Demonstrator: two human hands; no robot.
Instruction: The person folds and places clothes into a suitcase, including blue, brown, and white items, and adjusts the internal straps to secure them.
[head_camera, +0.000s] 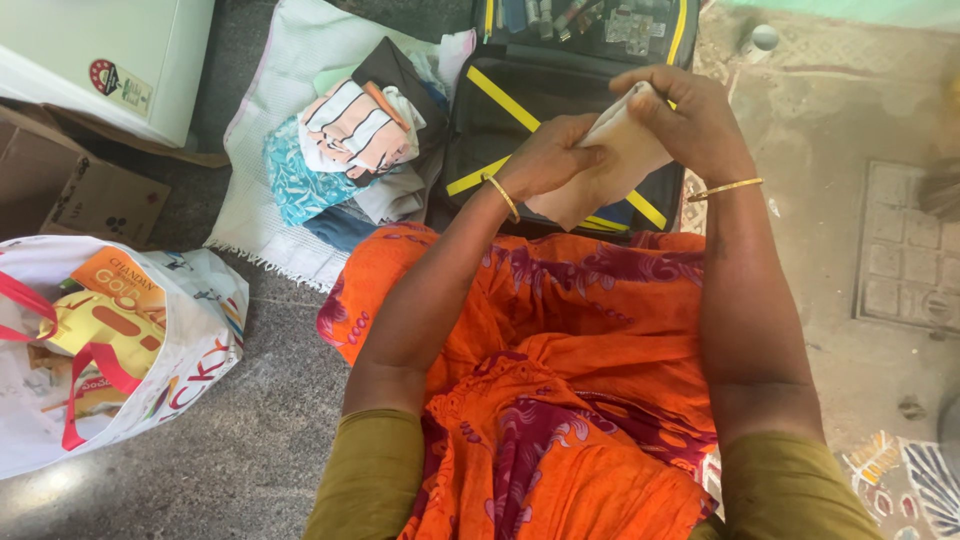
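Both hands hold a folded cream cloth (610, 160) up over an open black suitcase with yellow straps (500, 110), probably so its edges can be squared in the air clear of the lap. The left hand (545, 155) has its grip closed on the cloth's lower left edge, thumb on top; the right hand (685, 115) is clamped over the upper right corner. The cloth's long axis runs diagonally between the two grips, lower end toward the orange dress (560, 350). Left of the left grip, a pile of folded clothes (350, 140) rests on a white towel (270, 215) on the floor.
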